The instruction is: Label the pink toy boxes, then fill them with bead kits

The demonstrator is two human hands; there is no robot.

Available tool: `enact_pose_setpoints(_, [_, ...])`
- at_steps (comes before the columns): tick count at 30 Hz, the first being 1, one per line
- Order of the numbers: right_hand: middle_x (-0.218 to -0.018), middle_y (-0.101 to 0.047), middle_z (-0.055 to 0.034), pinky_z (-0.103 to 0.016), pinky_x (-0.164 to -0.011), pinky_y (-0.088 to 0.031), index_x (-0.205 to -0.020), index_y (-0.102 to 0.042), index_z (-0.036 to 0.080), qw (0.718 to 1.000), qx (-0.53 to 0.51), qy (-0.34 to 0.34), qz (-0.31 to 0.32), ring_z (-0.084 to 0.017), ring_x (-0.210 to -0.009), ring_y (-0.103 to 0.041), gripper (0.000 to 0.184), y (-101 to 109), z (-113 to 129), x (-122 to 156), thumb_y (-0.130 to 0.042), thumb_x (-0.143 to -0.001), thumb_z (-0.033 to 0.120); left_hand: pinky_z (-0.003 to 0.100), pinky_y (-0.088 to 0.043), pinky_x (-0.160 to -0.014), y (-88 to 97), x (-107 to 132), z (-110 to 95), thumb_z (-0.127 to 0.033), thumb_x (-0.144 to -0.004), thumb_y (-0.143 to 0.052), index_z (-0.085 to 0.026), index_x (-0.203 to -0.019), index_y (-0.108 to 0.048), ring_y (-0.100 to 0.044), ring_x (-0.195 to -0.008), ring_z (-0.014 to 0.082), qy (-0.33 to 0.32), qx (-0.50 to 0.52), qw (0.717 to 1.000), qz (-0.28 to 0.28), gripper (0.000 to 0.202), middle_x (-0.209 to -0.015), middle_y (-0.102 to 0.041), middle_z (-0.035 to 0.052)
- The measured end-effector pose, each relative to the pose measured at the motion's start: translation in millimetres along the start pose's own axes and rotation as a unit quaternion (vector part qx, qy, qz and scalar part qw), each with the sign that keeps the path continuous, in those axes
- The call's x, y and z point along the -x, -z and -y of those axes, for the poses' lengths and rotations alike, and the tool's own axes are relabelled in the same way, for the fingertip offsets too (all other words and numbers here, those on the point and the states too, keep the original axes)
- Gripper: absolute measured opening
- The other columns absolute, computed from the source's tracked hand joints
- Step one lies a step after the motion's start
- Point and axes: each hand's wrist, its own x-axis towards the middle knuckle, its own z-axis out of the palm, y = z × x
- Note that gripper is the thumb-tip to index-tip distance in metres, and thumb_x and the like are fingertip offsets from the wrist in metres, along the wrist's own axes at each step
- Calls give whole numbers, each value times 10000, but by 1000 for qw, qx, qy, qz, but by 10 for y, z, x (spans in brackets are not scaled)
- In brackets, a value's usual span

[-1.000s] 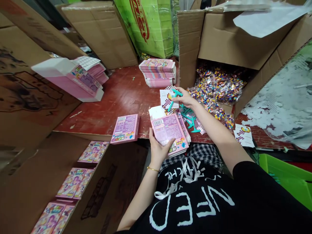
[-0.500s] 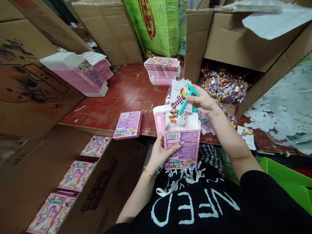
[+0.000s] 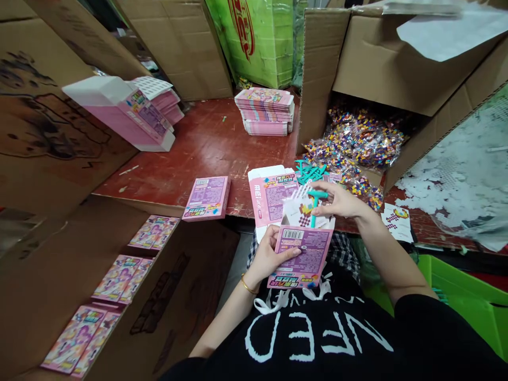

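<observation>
My left hand (image 3: 272, 255) grips a small pink box (image 3: 304, 256) held upright in front of my chest, its top flap open. My right hand (image 3: 339, 200) pinches a teal plastic tool (image 3: 315, 207) together with a pixel-pattern card (image 3: 301, 211), both partly inside the box's open top. Another open pink box (image 3: 273, 197) lies flat just behind, at the red table's (image 3: 198, 153) front edge. A shut pink box (image 3: 207, 198) lies to its left.
A big cardboard carton (image 3: 377, 69) on its side spills bags of coloured beads (image 3: 357, 143). Teal tools (image 3: 307, 170) lie beside them. Flat pink boxes are stacked (image 3: 265, 111) at the back. A carton at lower left (image 3: 95, 317) holds filled boxes. A green bin (image 3: 468, 296) sits at right.
My right hand came down from above the box, pushing the card and teal tool into its open top. My left hand kept the box and tilted it slightly.
</observation>
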Motion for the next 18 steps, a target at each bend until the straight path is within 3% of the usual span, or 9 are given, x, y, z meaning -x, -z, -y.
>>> enact_pose_setpoints(2, [-1205, -663, -76, -410, -863, -595, -1213, -660, 246, 995, 88, 18, 33, -253, -1085, -649, 591, -60, -27, 102, -856, -668, 364, 308, -575, -744, -3, 12, 32, -327, -630, -894, -192, -944, -492, -715, -798, 174, 6, 4, 1000, -18, 528, -891, -736, 21])
enact_pose_setpoints(4, [-1140, -668, -89, -422, -888, -566, -1220, -673, 235, 984, 163, 42, 59, -242, -1055, -644, 403, -141, -43, 209, -700, -848, 386, 322, -574, -769, 5, 12, 69, -357, -632, -891, -191, -961, -499, -716, -814, 180, 15, 12, 999, -44, 537, -915, -734, 25])
enact_pose_setpoints(6, [-1036, -654, -89, -403, -888, -536, -1100, -725, 218, 970, 217, 76, 80, -219, -994, -633, 289, -227, -45, 301, -528, -965, 381, 328, -571, -776, 13, 2, 103, -381, -643, -883, -191, -984, -500, -716, -805, 178, 22, 23, 998, -61, 547, -923, -734, 26])
enact_pose_setpoints(8, [-941, -628, -83, -399, -869, -506, -879, -743, 202, 954, 272, 104, 73, -209, -927, -606, 374, -300, -37, 368, -452, -1001, 402, 329, -569, -767, 11, -11, 123, -401, -654, -875, -195, -993, -488, -719, -788, 180, 29, 41, 997, -60, 555, -911, -738, 28])
enact_pose_setpoints(10, [-864, -621, -79, -437, -884, -470, -698, -696, 193, 935, 329, 122, 47, -220, -891, -581, 453, -347, -30, 414, -481, -984, 471, 327, -568, -758, 2, -15, 127, -417, -673, -863, -203, -990, -467, -724, -787, 185, 29, 60, 997, -46, 551, -904, -744, 34])
enact_pose_setpoints(12, [-893, -646, -89, -517, -961, -418, -659, -682, 202, 922, 359, 144, 10, -258, -947, -579, 470, -369, -36, 457, -527, -946, 541, 325, -566, -758, -4, -5, 126, -428, -694, -848, -209, -999, -455, -726, -796, 189, 21, 70, 997, -35, 543, -906, -746, 40])
enact_pose_setpoints(15, [-1224, -612, -116, -606, -1098, -319, -964, -745, 271, 928, 314, 159, -120, -349, -1217, -510, 345, -390, -94, 547, -648, -851, 582, 332, -571, -770, 0, 29, 136, -484, -732, -805, -215, -1033, -466, -717, -824, 195, -17, 59, 995, -73, 527, -936, -732, 43])
enact_pose_setpoints(17, [-1388, -508, -122, -586, -1116, -360, -1199, -669, 309, 949, 210, 128, -195, -360, -1324, -451, 469, -438, -171, 624, -706, -806, 563, 349, -569, -837, 6, 51, 149, -541, -795, -725, -222, -1099, -487, -703, -929, 208, -60, 33, 990, -126, 500, -1045, -704, 60])
enact_pose_setpoints(18, [-1408, -489, -128, -561, -1085, -422, -1277, -611, 317, 965, 138, 101, -197, -348, -1321, -471, 530, -481, -215, 662, -699, -811, 556, 360, -558, -893, 8, 56, 153, -548, -823, -690, -231, -1168, -484, -684, -1019, 219, -83, 13, 986, -147, 512, -1150, -672, 76])
